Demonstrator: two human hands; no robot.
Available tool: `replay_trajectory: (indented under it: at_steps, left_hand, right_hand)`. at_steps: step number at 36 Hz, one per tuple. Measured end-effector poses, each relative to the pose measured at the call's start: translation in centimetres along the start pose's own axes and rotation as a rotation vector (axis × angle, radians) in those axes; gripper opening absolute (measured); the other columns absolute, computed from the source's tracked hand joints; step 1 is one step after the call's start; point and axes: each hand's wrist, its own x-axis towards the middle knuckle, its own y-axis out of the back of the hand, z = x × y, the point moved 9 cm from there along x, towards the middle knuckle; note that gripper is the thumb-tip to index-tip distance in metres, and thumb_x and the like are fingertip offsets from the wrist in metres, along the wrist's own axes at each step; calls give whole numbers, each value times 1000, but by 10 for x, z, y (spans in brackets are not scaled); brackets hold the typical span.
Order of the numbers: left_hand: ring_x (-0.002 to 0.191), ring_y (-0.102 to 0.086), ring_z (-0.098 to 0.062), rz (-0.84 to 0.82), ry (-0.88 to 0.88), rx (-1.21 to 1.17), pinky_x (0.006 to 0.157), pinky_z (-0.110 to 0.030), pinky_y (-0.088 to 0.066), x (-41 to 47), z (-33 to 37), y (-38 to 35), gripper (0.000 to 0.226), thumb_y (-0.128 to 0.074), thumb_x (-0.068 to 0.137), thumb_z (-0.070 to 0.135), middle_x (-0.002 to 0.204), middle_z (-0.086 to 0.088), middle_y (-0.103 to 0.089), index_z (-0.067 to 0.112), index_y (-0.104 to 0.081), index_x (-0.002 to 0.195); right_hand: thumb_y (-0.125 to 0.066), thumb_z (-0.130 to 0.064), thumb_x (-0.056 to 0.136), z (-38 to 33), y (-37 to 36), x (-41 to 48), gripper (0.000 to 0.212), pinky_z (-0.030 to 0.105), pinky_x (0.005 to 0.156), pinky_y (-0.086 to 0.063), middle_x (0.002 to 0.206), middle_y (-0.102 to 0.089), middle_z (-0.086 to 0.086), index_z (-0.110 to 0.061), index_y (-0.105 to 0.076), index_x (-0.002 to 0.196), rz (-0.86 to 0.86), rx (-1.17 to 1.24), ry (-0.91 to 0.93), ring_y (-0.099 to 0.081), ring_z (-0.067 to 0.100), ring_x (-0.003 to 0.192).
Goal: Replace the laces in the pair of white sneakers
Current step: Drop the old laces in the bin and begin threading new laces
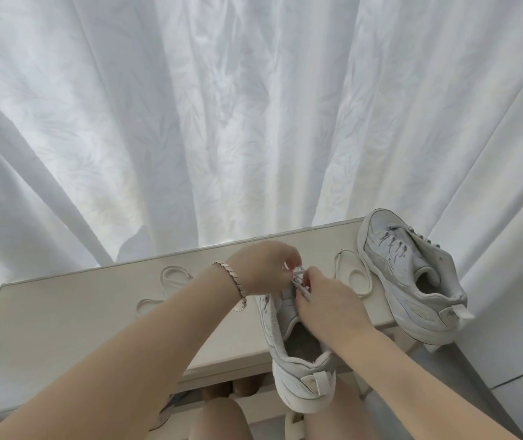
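A white sneaker [298,373] rests half on the near edge of a narrow pale table [63,322], its heel toward me and hanging over my knees. My left hand [263,268], with a bracelet at the wrist, pinches a white lace [298,274] above the shoe's eyelets. My right hand [327,303] lies on the tongue and pinches the same lace close by. The second white sneaker [412,271] stands laced at the table's right end, heel jutting past the edge. Loose white laces lie on the table: one [354,274] beside the second sneaker, another [171,281] left of my left arm.
A white patterned curtain [222,122] hangs right behind the table and fills the upper view. My bare knees [222,417] are under the table's front edge. Bare tabletop lies to the left of my arm.
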Motion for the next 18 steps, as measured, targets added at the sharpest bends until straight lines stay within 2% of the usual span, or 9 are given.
replay_trajectory:
  at_steps: [2,6,9,11,13,15,18]
  left_hand:
    - [103,-55,-12,-33,-28,127,89,-25,-43,3,2,-3,24,-47,94,19,115,7,-57,18,-64,111]
    - [100,-56,-19,-82,-36,226,83,-28,-44,8,1,-3,20,-57,92,23,107,-3,-61,11,-66,104]
    - [98,-55,-18,-92,-80,298,73,-22,-36,6,4,-2,22,-61,89,26,101,-3,-61,11,-69,104]
    - [96,-54,-14,-58,-127,341,69,-19,-32,3,6,0,24,-61,89,29,95,2,-57,15,-70,105]
    - [96,-55,-13,6,-136,359,71,-22,-37,0,5,4,23,-58,90,33,95,5,-58,16,-69,103]
    - [92,-56,-15,88,-115,349,73,-24,-40,-2,3,8,25,-53,94,33,97,4,-60,13,-68,96]
    - [85,-57,-20,221,-86,296,74,-30,-44,-5,2,10,29,-50,95,29,89,-2,-61,6,-65,87]
  right_hand:
    - [-38,-33,97,2,0,-1,19,31,65,-31,100,-63,7,-17,-44,105,0,-3,-7,-57,29,94]
    - [-37,-32,97,3,1,-3,19,32,66,-32,101,-63,8,-16,-44,104,3,-9,-11,-57,30,95]
    - [-37,-33,98,4,1,-4,20,32,67,-32,101,-63,8,-16,-44,106,13,-17,-11,-57,30,96]
    - [-37,-33,98,5,2,-4,20,32,67,-32,101,-63,8,-16,-43,106,13,-12,-16,-57,30,97]
    - [-37,-32,97,5,2,-4,19,31,67,-31,101,-63,7,-16,-43,106,13,-10,-17,-57,29,96]
    - [-37,-32,97,4,2,-3,18,31,67,-31,101,-63,7,-17,-43,105,15,-5,-15,-57,29,95]
    - [-38,-30,97,5,1,-2,18,32,68,-32,102,-63,8,-16,-44,106,8,29,-23,-56,30,96]
